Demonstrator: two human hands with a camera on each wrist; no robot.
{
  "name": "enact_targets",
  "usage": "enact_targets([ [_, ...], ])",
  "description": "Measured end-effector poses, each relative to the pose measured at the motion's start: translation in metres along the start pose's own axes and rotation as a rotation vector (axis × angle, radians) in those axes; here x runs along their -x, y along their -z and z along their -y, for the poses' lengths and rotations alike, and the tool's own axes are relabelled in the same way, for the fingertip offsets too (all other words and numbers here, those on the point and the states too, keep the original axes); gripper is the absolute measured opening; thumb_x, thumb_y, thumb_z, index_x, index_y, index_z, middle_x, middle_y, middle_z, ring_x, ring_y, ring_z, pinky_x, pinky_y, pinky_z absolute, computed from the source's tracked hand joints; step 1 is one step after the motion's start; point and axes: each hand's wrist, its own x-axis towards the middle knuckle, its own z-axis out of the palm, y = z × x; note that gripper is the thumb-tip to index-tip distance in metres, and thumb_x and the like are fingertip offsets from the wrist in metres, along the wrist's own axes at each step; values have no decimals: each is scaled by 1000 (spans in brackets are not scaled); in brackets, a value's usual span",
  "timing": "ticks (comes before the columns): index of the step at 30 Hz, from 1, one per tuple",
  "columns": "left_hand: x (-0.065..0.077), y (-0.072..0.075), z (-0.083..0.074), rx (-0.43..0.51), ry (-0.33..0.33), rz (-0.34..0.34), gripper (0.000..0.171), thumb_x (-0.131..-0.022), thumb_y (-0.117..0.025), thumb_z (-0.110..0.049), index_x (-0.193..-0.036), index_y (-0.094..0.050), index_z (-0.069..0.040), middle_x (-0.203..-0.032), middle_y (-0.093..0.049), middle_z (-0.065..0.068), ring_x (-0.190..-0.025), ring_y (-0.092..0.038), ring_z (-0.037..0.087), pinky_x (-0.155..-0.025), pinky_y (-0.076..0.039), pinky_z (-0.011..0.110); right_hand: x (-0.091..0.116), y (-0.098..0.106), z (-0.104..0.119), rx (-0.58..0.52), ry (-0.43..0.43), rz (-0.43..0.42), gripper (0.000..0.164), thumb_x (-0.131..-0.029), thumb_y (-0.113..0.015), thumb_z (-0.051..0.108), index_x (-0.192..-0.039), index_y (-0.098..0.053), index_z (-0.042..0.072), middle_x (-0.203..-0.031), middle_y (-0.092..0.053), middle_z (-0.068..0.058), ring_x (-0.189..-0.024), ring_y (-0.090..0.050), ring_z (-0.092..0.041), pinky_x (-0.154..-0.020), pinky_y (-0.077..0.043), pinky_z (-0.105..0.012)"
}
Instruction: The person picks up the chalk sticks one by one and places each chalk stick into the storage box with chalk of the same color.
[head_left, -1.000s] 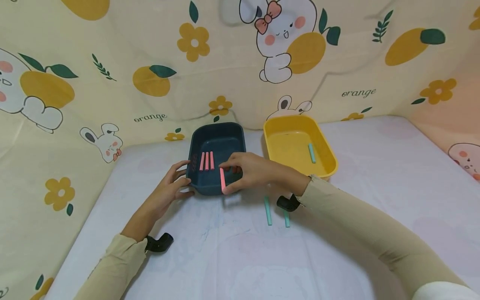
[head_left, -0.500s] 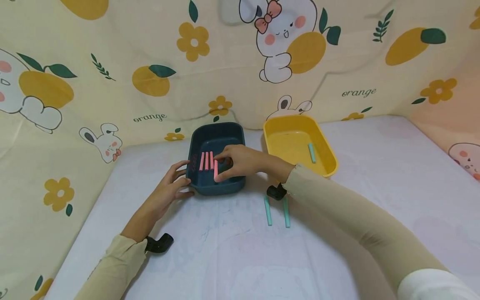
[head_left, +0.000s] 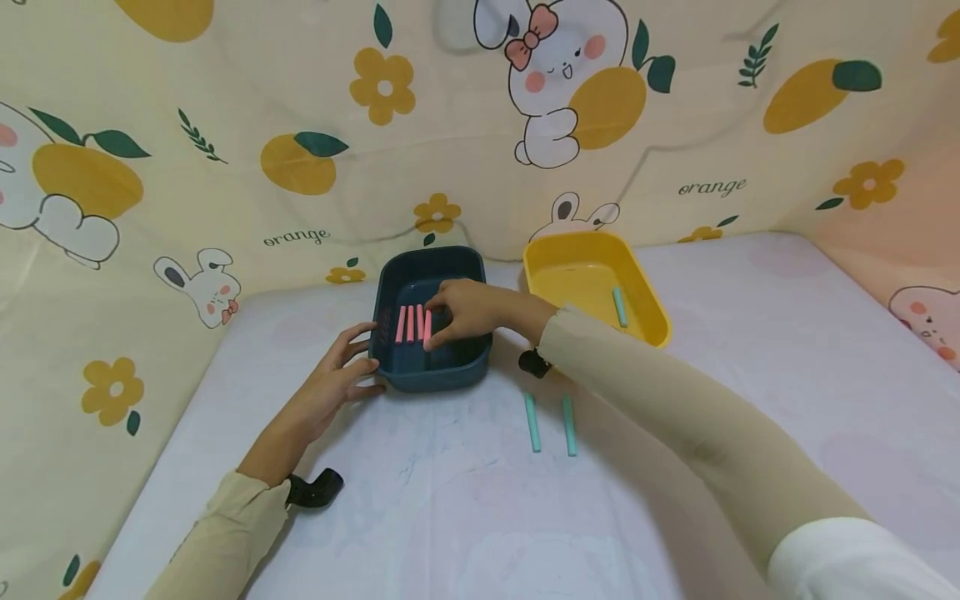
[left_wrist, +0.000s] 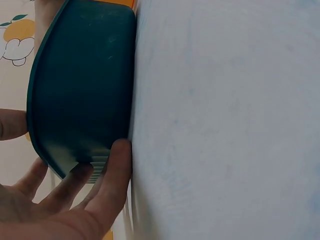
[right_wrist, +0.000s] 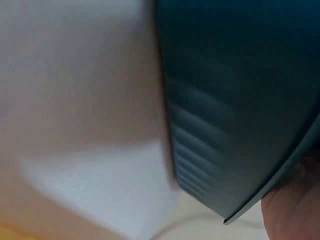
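In the head view, my right hand [head_left: 468, 308] reaches over the dark blue bin [head_left: 442, 381] and pinches a pink chalk stick [head_left: 427, 327] between thumb and fingers. Three other pink chalk sticks [head_left: 409, 323] lie side by side in the bin, just left of it. My left hand [head_left: 330, 387] is at the bin's left side. Its extended fingers [left_wrist: 117, 172] touch the outer wall and rim in the left wrist view. The right wrist view mostly shows the bin's outer wall [right_wrist: 215, 115], with part of the right hand [right_wrist: 295, 210] beyond the rim; the held stick is hidden there.
Right of the blue bin stands a yellow bin [head_left: 573, 287] with one teal chalk stick [head_left: 619, 307] inside. Two teal chalk sticks [head_left: 532, 423] lie on the white-covered table [head_left: 480, 517] in front. A printed cloth [head_left: 435, 167] hangs behind.
My right hand has carried the pink chalk stick left and farther into the blue bin, beside the three others. The left hand keeps its place at the bin.
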Motion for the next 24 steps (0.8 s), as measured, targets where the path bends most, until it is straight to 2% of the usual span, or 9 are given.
enact_targets([
  [7,-1,1,2,19,-1,12,64,-102,-45,-14,-158,-15,-24,-163,-16,17,-143,-34,41,-110,-43,57,-19,-1,-3,122,-25,73,81,-88,-64,62,-145,-50,7,-134,-56,-12,-116,-54,-22,-109,-46,-37],
  [16,-1,-1,1,20,-10,7,63,-102,-45,-14,-157,-17,-23,-163,-18,17,-141,-36,41,-110,-44,57,-26,5,-5,98,-69,120,76,-91,-65,55,-147,-47,7,-153,-45,-14,-141,-42,-26,-123,-31,-40],
  [20,-1,0,1,12,-5,-8,62,-102,-44,-13,-157,-17,-23,-162,-19,17,-141,-37,41,-109,-45,57,-29,6,-6,92,-61,119,75,-91,-67,50,-146,-47,4,-149,-49,-14,-138,-43,-26,-122,-33,-39],
  [24,-1,-1,1,16,-6,-9,62,-102,-44,-12,-157,-17,-23,-162,-19,18,-141,-36,42,-109,-45,57,-33,5,-6,70,-76,120,75,-91,-69,48,-147,-46,3,-143,-53,-13,-129,-49,-24,-118,-38,-39],
])
